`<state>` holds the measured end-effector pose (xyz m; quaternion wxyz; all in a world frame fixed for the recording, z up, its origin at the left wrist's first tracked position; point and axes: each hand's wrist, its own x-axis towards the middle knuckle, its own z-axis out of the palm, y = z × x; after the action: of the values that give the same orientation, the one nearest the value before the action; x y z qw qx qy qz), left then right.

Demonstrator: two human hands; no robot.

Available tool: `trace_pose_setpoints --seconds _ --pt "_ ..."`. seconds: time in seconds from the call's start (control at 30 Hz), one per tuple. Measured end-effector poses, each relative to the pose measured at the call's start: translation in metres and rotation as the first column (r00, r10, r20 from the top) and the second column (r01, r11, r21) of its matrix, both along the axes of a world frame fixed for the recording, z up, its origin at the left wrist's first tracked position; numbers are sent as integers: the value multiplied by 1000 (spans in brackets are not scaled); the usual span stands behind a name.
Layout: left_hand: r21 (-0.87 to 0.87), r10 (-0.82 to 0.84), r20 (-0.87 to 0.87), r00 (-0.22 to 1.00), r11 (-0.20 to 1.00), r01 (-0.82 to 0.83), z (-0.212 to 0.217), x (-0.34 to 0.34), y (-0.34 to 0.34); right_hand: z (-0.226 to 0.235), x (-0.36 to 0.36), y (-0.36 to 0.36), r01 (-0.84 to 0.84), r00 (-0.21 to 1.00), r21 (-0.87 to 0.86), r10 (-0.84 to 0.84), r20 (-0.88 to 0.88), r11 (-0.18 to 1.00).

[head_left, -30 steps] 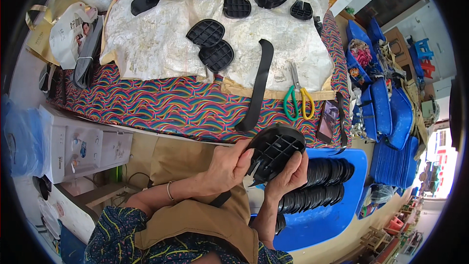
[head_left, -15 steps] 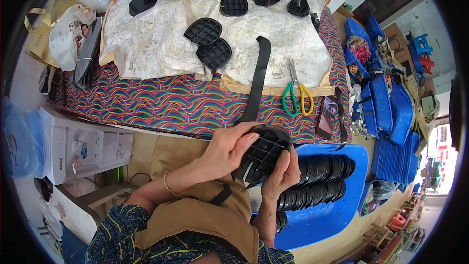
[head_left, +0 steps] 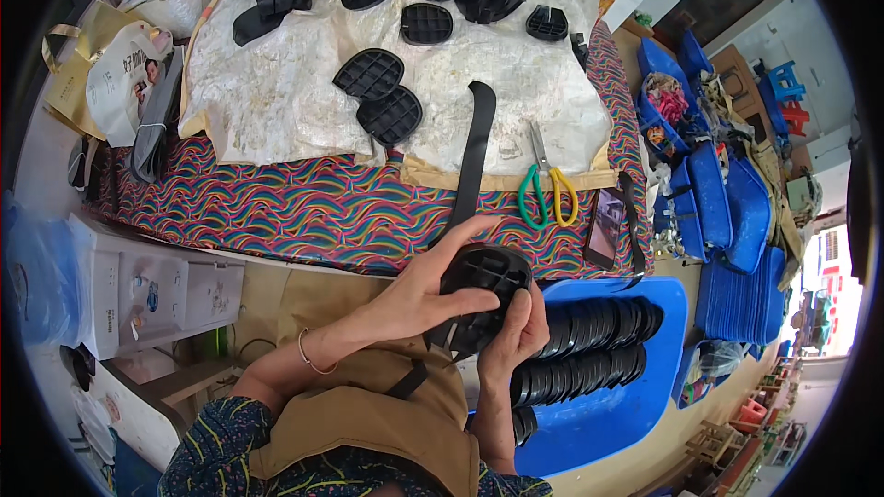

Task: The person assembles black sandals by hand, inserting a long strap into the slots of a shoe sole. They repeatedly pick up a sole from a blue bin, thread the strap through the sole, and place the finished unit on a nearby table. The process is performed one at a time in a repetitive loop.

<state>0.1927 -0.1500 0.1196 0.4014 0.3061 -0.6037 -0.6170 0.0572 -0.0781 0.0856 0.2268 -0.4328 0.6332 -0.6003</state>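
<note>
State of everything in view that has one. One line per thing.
Held pad, grid side showing
Left hand, thumb across the pad, index finger extended
Right hand, gripping the pad's edge
Scissors, lying flat, blades look shut
Phone, lying screen up
Strap, laid out, far end curved
White sheet, creased, stained
Loose pads, scattered, some overlapping
Blue tub, open, partly filled
Tub's pads, in rows

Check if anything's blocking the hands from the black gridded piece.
Nothing visible: the left hand lays its thumb across the black gridded piece, and the right hand holds its right side.
</note>
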Motion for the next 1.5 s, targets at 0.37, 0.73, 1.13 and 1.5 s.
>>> trace_pose_setpoints --seconds 0.37,0.73,1.13,1.5 --pt "67 -126 -20 992 990 127 0 18 -10 24 -48 -8 -502 851 108 468 236 858" --pt "144 -252 51 966 959 243 0 19 -16 18 -43 -13 -422 758 172 451 -471 890" --pt "206 -147 -61 987 966 157 1 18 -12 11 -5 -18 -267 929 85 280 -242 960" --pt "-41 278 -58 959 959 -281 2 7 -10 -12 49 -10 -124 890 59 84 448 991"
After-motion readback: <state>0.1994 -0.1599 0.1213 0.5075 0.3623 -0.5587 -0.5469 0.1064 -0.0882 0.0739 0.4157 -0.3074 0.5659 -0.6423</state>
